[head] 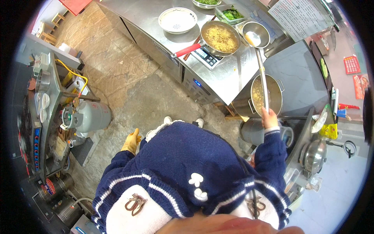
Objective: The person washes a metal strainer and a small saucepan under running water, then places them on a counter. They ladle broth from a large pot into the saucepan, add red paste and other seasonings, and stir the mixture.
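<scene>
My right hand (270,117) is closed around the long handle of a steel ladle (256,34). The handle crosses above a tall steel stockpot (274,87) with yellowish food in liquid, and the ladle's bowl is out over the steel counter. Beside that bowl, a saucepan (220,39) with a red handle (187,51) holds broth and yellow pieces. It rests on a digital kitchen scale (209,58). My left hand (133,142), in a yellow glove, hangs at my side with nothing in it, its fingers apart.
A white patterned bowl (177,20), a plastic tub of leafy greens (231,14) and chopsticks (187,56) are on the steel counter (228,79). On my left, a gas cylinder (93,115) stands by a stove bench. A domed steel lid (314,156) is at right.
</scene>
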A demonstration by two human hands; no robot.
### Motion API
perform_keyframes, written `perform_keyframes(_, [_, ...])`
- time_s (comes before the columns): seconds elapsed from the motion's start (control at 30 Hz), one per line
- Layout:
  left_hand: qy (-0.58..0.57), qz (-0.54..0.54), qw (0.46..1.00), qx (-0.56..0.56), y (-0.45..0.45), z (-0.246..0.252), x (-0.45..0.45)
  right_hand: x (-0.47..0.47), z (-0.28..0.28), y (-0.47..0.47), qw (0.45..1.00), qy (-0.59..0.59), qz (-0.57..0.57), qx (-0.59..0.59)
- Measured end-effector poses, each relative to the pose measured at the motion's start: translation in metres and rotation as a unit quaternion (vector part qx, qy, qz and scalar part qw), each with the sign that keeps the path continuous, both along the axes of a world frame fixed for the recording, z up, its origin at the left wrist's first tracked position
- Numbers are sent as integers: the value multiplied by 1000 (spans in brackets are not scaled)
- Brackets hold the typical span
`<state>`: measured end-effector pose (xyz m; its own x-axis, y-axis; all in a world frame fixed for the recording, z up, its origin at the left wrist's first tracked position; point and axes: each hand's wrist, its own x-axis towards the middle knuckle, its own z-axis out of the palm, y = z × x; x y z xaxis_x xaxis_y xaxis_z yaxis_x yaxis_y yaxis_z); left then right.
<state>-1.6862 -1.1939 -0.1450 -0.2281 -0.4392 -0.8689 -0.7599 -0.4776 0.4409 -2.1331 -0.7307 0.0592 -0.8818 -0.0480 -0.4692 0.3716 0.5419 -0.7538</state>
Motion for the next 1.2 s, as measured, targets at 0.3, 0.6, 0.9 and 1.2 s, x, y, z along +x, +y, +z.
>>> perform_keyframes(0.3, [13, -51, 999, 3, -23, -11, -14, 10, -14, 7, 952, 185, 69, 233])
perform_keyframes(0.6, [10, -43, 999, -8, -35, 5, -33, 26, 18, -60, 888, 202, 69, 408])
perform_keyframes(0.9, [30, 4, 999, 17, -35, -18, 1, 19, 15, -73, 841, 296, 53, 451])
perform_keyframes(1.2, [-8, -51, 999, -5, -38, -2, 0, 13, -16, -63, 921, 279, 63, 264])
